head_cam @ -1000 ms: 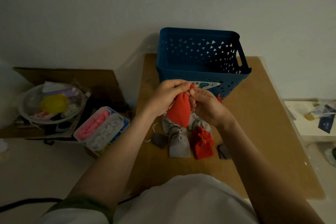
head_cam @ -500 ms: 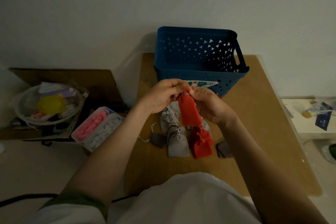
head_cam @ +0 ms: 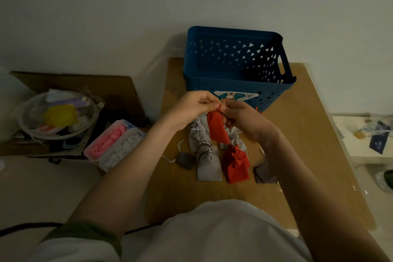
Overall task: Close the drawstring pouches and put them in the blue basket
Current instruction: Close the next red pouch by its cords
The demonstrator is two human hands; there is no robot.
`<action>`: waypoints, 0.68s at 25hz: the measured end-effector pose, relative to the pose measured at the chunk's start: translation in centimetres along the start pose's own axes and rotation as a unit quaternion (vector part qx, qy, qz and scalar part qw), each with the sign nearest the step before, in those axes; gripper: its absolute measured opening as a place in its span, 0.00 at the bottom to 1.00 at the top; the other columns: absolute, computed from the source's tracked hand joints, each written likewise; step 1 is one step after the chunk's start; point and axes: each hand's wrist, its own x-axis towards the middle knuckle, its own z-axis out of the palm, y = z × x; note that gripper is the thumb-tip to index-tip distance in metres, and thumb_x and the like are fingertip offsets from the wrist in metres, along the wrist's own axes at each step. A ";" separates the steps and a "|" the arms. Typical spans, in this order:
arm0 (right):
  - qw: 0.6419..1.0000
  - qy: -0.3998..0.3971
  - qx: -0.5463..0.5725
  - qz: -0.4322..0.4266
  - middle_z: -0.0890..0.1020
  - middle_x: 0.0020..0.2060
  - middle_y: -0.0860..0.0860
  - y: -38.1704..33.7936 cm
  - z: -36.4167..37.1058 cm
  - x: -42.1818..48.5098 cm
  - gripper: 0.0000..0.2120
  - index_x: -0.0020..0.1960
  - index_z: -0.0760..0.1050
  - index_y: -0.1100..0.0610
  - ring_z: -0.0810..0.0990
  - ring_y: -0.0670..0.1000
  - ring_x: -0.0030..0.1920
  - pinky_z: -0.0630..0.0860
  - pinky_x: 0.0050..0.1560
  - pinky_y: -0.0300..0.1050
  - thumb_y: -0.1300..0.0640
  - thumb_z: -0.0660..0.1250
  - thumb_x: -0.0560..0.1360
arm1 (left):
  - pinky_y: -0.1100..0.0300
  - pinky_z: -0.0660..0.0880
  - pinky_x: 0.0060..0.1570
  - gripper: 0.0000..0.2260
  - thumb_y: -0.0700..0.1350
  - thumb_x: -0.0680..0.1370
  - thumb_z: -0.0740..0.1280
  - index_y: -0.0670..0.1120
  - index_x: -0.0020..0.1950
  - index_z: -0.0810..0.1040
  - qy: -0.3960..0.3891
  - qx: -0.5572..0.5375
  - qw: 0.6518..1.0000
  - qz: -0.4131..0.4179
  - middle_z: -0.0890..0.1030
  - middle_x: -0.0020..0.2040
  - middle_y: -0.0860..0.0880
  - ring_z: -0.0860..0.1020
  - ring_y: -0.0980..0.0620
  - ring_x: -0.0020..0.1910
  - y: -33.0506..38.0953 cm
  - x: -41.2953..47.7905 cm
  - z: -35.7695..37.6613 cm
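We're at a wooden table (head_cam: 308,134) w/ the blue basket (head_cam: 234,84) at its far edge. Its open top faces up and the near wall hides its floor from us. Left of the table sit a cardboard box (head_cam: 74,83), a clear bowl (head_cam: 27,117) of odds & ends, and a compartment case (head_cam: 114,144) w/ pink & white bits.

Our left hand (head_cam: 191,110) and right hand (head_cam: 244,121) meet just near of the basket's near wall, both above the table. Each pinches the neck of the red pouch (head_cam: 218,127), fingers curled on the cord or gathered top; which of the two, we can't tell. The pouch hangs below the hands, long axis approx vertical, bottom tilted a bit right.

Prob. we're mid-cinch, w/ the neck looking nearly drawn shut. The basket lies straight far of the pouch, so the next move would be up & over the near rim. Both hands are about equally close, the right slightly more centred on the wall. There's open room above the rim, and the main risk is the hanging pouch catching on that rim.

On the table below the hands wait a grey pouch (head_cam: 207,166), a second red pouch (head_cam: 235,166) and a small dark pouch (head_cam: 185,160), w/ others around them.
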 end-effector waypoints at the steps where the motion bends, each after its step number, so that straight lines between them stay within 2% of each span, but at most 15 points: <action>1: 1.000 -0.001 0.001 0.002 0.72 0.29 0.49 0.0 -0.1 0.1 0.11 0.42 0.71 0.59 0.68 0.45 0.29 0.64 0.33 0.39 0.63 0.55 0.82 | 0.68 0.75 0.45 0.06 0.35 0.75 0.68 0.46 0.44 0.80 0.004 0.027 1.000 0.015 0.81 0.41 0.50 0.79 0.61 0.40 0.1 0.0 -0.1; 5: 0.999 0.001 0.030 0.013 0.73 0.28 0.48 0.0 -0.1 0.2 0.11 0.43 0.72 0.60 0.68 0.45 0.30 0.65 0.35 0.39 0.62 0.55 0.82 | 0.62 0.77 0.48 0.08 0.38 0.74 0.70 0.53 0.43 0.81 0.017 0.092 0.995 0.043 0.83 0.41 0.52 0.80 0.57 0.42 0.0 0.2 -0.4; 6: 0.999 0.004 0.037 0.016 0.73 0.28 0.48 0.1 -0.1 0.3 0.11 0.42 0.72 0.60 0.68 0.45 0.30 0.64 0.35 0.39 0.62 0.55 0.82 | 0.63 0.77 0.47 0.08 0.39 0.75 0.70 0.53 0.44 0.81 0.019 0.113 0.992 0.049 0.83 0.41 0.52 0.80 0.58 0.42 0.0 0.2 -0.4; 8: 0.999 0.008 0.038 0.016 0.73 0.28 0.48 0.2 -0.1 0.4 0.12 0.41 0.72 0.59 0.68 0.45 0.29 0.64 0.34 0.39 0.63 0.55 0.82 | 0.71 0.72 0.41 0.05 0.40 0.75 0.70 0.50 0.46 0.81 0.026 0.192 0.979 0.070 0.82 0.40 0.54 0.77 0.65 0.37 0.4 0.0 -0.3; 10: 0.999 0.013 0.027 0.016 0.73 0.28 0.49 0.4 0.0 0.4 0.13 0.40 0.72 0.59 0.68 0.44 0.29 0.65 0.34 0.38 0.63 0.55 0.82 | 0.75 0.66 0.36 0.04 0.40 0.75 0.69 0.46 0.48 0.79 0.036 0.303 0.946 0.107 0.80 0.39 0.53 0.73 0.67 0.33 0.8 0.0 0.2; 11: 0.999 0.020 0.021 0.016 0.73 0.29 0.49 0.5 0.1 0.5 0.13 0.40 0.72 0.59 0.68 0.44 0.29 0.65 0.33 0.37 0.63 0.55 0.82 | 0.73 0.64 0.37 0.04 0.40 0.75 0.69 0.45 0.49 0.79 0.045 0.357 0.924 0.130 0.80 0.40 0.52 0.73 0.65 0.35 0.8 0.3 0.4; 12: 0.999 0.030 0.015 0.015 0.72 0.29 0.50 0.5 0.1 0.5 0.13 0.40 0.72 0.59 0.68 0.44 0.29 0.65 0.33 0.37 0.63 0.55 0.82 | 0.70 0.64 0.39 0.04 0.41 0.76 0.67 0.45 0.50 0.78 0.058 0.406 0.899 0.153 0.81 0.42 0.49 0.73 0.62 0.39 0.7 0.6 0.7; 14: 0.998 0.059 0.005 0.019 0.72 0.30 0.51 0.4 0.2 0.5 0.13 0.41 0.72 0.58 0.68 0.45 0.29 0.66 0.33 0.36 0.63 0.55 0.82 | 0.60 0.65 0.45 0.06 0.44 0.78 0.63 0.44 0.52 0.78 0.075 0.499 0.843 0.185 0.80 0.46 0.45 0.75 0.49 0.47 0.4 1.1 1.4; 17: 0.996 0.082 -0.007 0.014 0.72 0.31 0.51 0.2 0.3 0.6 0.12 0.42 0.72 0.59 0.67 0.46 0.30 0.66 0.34 0.39 0.62 0.54 0.82 | 0.58 0.62 0.42 0.10 0.42 0.79 0.57 0.40 0.51 0.77 0.076 0.576 0.785 0.216 0.79 0.44 0.43 0.75 0.43 0.47 1.2 0.9 2.3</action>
